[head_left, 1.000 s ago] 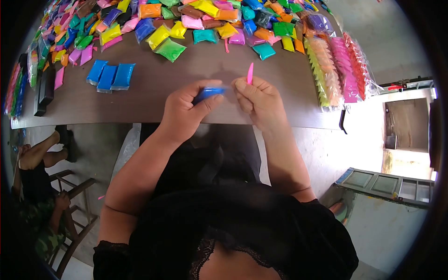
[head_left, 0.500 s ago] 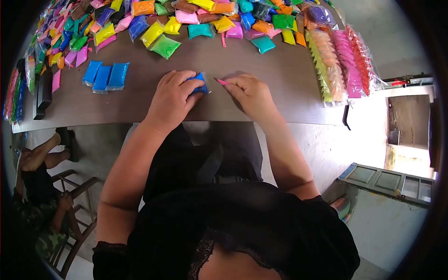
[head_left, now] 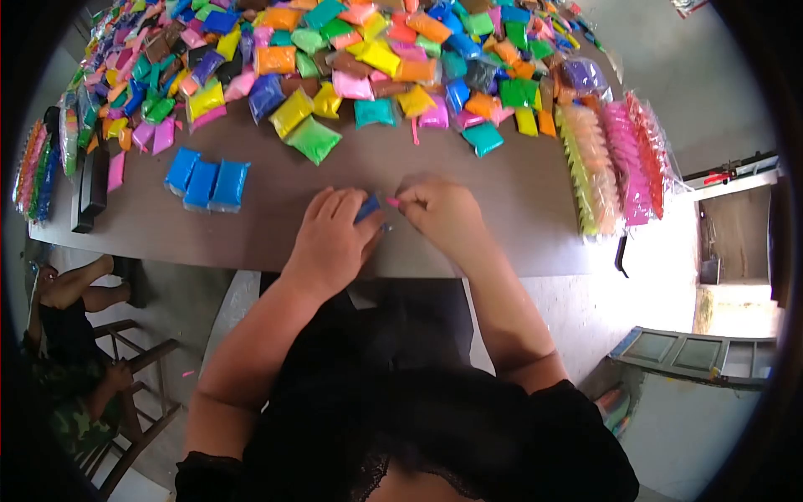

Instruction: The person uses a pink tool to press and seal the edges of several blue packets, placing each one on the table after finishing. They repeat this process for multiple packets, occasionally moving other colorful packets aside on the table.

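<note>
Both hands have drawn closer together since half a second ago, so that the pink stick, which then lay clear of the blue packet, now has its tip right at the packet's edge. Fingers of the left hand (head_left: 335,238) are closed over the small blue packet (head_left: 367,207), pressing it onto the brown table (head_left: 502,192), with only its upper corner showing past the fingertips. Fingers of the right hand (head_left: 439,213) are pinched together on the pink stick (head_left: 392,202), of which just a short end shows. Three blue packets (head_left: 206,184) lie side by side to the left, well apart from the hands. Beyond them spreads a heap of coloured packets (head_left: 335,50), and at the right edge lie clear bags (head_left: 615,159) filled with stacked coloured pieces.
</note>
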The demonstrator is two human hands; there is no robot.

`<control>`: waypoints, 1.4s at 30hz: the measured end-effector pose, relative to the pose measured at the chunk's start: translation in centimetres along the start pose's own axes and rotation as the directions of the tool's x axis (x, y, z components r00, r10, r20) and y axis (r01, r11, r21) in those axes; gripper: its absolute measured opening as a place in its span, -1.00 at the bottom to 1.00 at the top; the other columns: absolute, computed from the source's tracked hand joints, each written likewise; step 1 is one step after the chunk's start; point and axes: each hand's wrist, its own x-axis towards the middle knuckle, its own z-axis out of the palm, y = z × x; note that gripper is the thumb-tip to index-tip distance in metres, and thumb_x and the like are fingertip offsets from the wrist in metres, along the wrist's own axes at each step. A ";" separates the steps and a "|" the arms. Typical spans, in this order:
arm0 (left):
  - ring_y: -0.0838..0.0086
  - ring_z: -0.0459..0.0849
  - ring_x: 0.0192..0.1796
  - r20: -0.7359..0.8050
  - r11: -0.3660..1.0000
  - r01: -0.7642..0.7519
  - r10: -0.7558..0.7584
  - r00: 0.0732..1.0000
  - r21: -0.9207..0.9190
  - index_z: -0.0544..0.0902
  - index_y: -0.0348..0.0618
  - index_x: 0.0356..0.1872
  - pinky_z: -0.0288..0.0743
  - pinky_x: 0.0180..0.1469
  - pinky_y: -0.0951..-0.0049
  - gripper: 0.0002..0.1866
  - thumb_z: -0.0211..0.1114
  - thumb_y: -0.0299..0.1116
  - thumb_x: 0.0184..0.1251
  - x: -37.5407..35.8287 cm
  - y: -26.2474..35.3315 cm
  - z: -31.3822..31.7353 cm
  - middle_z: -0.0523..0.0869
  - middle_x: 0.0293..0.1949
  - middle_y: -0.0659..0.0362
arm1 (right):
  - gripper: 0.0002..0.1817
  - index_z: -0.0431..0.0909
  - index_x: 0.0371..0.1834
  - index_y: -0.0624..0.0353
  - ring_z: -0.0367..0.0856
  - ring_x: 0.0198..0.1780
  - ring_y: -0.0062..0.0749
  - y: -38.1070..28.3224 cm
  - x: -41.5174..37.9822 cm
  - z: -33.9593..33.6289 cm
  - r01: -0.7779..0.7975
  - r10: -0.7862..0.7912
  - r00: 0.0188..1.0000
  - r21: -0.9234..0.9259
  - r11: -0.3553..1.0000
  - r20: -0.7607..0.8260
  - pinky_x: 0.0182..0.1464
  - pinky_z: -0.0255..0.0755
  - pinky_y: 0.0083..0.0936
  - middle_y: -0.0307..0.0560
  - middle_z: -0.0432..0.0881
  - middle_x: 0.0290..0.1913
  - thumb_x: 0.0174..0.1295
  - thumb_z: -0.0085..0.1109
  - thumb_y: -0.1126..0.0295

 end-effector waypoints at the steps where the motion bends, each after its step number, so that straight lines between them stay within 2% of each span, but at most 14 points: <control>1: 0.15 0.58 0.06 0.010 1.000 0.004 -0.004 1.000 -0.022 0.70 0.02 -0.13 0.42 0.24 0.06 -0.74 0.43 -0.30 0.12 -0.1 0.2 0.0 0.59 -0.05 0.10 | -0.88 0.72 -0.32 -0.01 0.67 -0.16 -0.06 -0.3 -0.2 -0.1 0.001 -0.001 1.000 -0.005 1.000 0.006 -0.14 0.55 -0.20 -0.11 0.69 -0.23 0.10 0.27 0.31; 9: 0.21 0.58 0.04 -0.012 0.997 0.013 -0.014 1.000 -0.078 0.71 -0.04 -0.17 0.42 0.24 0.12 -0.78 0.40 -0.36 0.13 -0.3 0.0 0.3 0.61 -0.09 0.15 | -0.84 0.75 -0.27 0.00 0.67 -0.16 -0.07 -1.0 0.6 -0.8 -0.161 0.161 0.979 -0.013 0.987 0.128 -0.12 0.55 -0.23 -0.05 0.70 -0.20 0.14 0.25 0.28; 11: 0.22 0.58 0.06 0.007 0.998 0.019 -0.018 1.000 -0.062 0.70 -0.03 -0.17 0.42 0.25 0.13 -0.78 0.41 -0.37 0.11 -0.2 -0.2 0.3 0.61 -0.08 0.16 | -0.82 0.74 -0.20 0.17 0.59 -0.41 -0.45 -0.5 0.6 -0.6 -0.168 0.158 0.978 0.065 0.984 0.136 -0.29 0.46 -0.46 -0.08 0.65 -0.41 0.17 0.31 0.37; 17: 0.26 0.54 0.19 0.096 0.997 0.054 -0.049 0.994 -0.048 0.73 0.03 -0.07 0.32 0.37 0.12 -0.75 0.38 -0.34 0.21 -0.8 -0.2 0.3 0.59 0.05 0.12 | -0.86 0.74 -0.23 0.22 0.49 -0.45 -0.65 0.0 0.6 -0.1 -0.112 0.096 0.990 0.170 0.979 0.104 -0.35 0.41 -0.56 -0.22 0.62 -0.48 0.18 0.31 0.44; 18: 0.26 0.53 0.19 0.094 0.998 0.048 -0.044 0.995 -0.047 0.73 0.03 -0.07 0.32 0.38 0.12 -0.75 0.37 -0.34 0.21 -0.8 -0.2 0.3 0.59 0.05 0.12 | -0.86 0.74 -0.23 0.22 0.49 -0.45 -0.65 -0.1 0.6 -0.1 -0.111 0.094 0.990 0.168 0.980 0.107 -0.35 0.41 -0.56 -0.22 0.62 -0.48 0.18 0.31 0.44; 20: 0.25 0.55 0.17 0.065 0.998 0.045 -0.041 0.997 -0.054 0.72 0.03 -0.11 0.34 0.35 0.13 -0.74 0.40 -0.37 0.14 -0.8 -0.2 0.4 0.59 0.02 0.15 | -0.83 0.74 -0.23 0.08 0.68 -0.20 -0.08 -0.3 0.7 -0.3 -0.215 0.195 0.967 0.117 0.970 0.162 -0.13 0.53 -0.31 -0.01 0.71 -0.25 0.13 0.30 0.35; 21: 0.23 0.56 0.14 0.037 0.998 0.037 -0.035 0.999 -0.060 0.72 0.02 -0.15 0.37 0.33 0.13 -0.73 0.43 -0.39 0.07 -0.8 -0.2 0.4 0.60 -0.01 0.17 | -0.83 0.74 -0.23 0.08 0.68 -0.20 -0.08 -0.2 0.7 -0.4 -0.216 0.196 0.967 0.116 0.969 0.164 -0.13 0.53 -0.31 -0.01 0.71 -0.25 0.13 0.30 0.35; 28: 0.23 0.55 0.16 0.017 0.997 0.035 -0.034 0.999 -0.073 0.73 0.07 -0.15 0.36 0.33 0.11 -0.72 0.41 -0.43 0.05 -0.9 -0.2 0.4 0.57 0.04 0.16 | -0.82 0.75 -0.23 0.10 0.69 -0.23 -0.14 -0.1 1.0 -0.8 -0.218 0.186 0.960 0.141 0.966 0.208 -0.14 0.52 -0.34 0.01 0.71 -0.28 0.13 0.33 0.33; 30: 0.26 0.52 0.21 -0.023 1.000 0.024 -0.024 0.999 0.004 0.76 0.08 -0.14 0.31 0.37 0.13 -0.79 0.31 -0.34 0.20 -0.9 -0.1 -0.2 0.57 0.07 0.14 | -0.82 0.75 -0.23 0.12 0.69 -0.24 -0.17 -0.1 1.0 -0.8 -0.231 0.196 0.956 0.146 0.962 0.219 -0.15 0.52 -0.36 0.01 0.71 -0.29 0.13 0.34 0.33; 34: 0.26 0.52 0.22 0.017 0.998 0.048 -0.047 0.999 -0.043 0.76 0.07 -0.16 0.37 0.32 0.17 -0.80 0.31 -0.36 0.18 -1.2 -0.4 0.2 0.56 0.08 0.14 | -0.81 0.75 -0.23 0.15 0.69 -0.28 -0.24 -0.2 0.9 -0.9 -0.267 0.223 0.948 0.183 0.946 0.226 -0.17 0.51 -0.38 0.01 0.71 -0.32 0.13 0.35 0.33; 36: 0.20 0.56 0.16 -0.016 0.990 0.066 -0.069 0.997 -0.125 0.76 0.04 -0.20 0.48 0.19 0.18 -0.68 0.38 -0.50 -0.08 -1.2 -0.4 0.5 0.57 0.03 0.12 | -0.81 0.75 -0.23 0.15 0.69 -0.29 -0.25 -0.3 0.9 -0.9 -0.265 0.227 0.949 0.162 0.951 0.219 -0.18 0.51 -0.38 0.01 0.71 -0.33 0.13 0.35 0.33; 37: 0.20 0.56 0.16 -0.016 0.990 0.066 -0.069 0.998 -0.126 0.76 0.04 -0.20 0.48 0.19 0.18 -0.68 0.38 -0.50 -0.08 -1.1 -0.4 0.6 0.57 0.03 0.12 | -0.81 0.75 -0.24 0.14 0.69 -0.30 -0.25 -0.2 1.0 -0.9 -0.279 0.239 0.945 0.166 0.946 0.225 -0.19 0.51 -0.38 0.01 0.72 -0.34 0.12 0.35 0.33; 40: 0.19 0.58 0.13 -0.024 0.988 0.055 -0.059 0.998 -0.146 0.76 -0.02 -0.22 0.52 0.14 0.22 -0.72 0.37 -0.50 -0.04 -1.2 -0.4 0.6 0.57 0.02 0.10 | -0.82 0.76 -0.25 0.14 0.68 -0.31 -0.25 -0.4 1.1 -1.0 -0.298 0.257 0.937 0.159 0.941 0.237 -0.19 0.51 -0.38 0.01 0.72 -0.35 0.12 0.35 0.33; 42: 0.23 0.52 0.23 0.052 0.989 0.084 -0.078 0.996 -0.125 0.76 0.02 -0.15 0.46 0.23 0.24 -0.79 0.31 -0.39 0.18 -1.3 -0.4 0.5 0.56 0.08 0.11 | -0.83 0.76 -0.26 0.14 0.68 -0.31 -0.25 -0.6 1.2 -1.0 -0.304 0.265 0.934 0.147 0.941 0.240 -0.19 0.51 -0.38 0.01 0.72 -0.35 0.12 0.35 0.33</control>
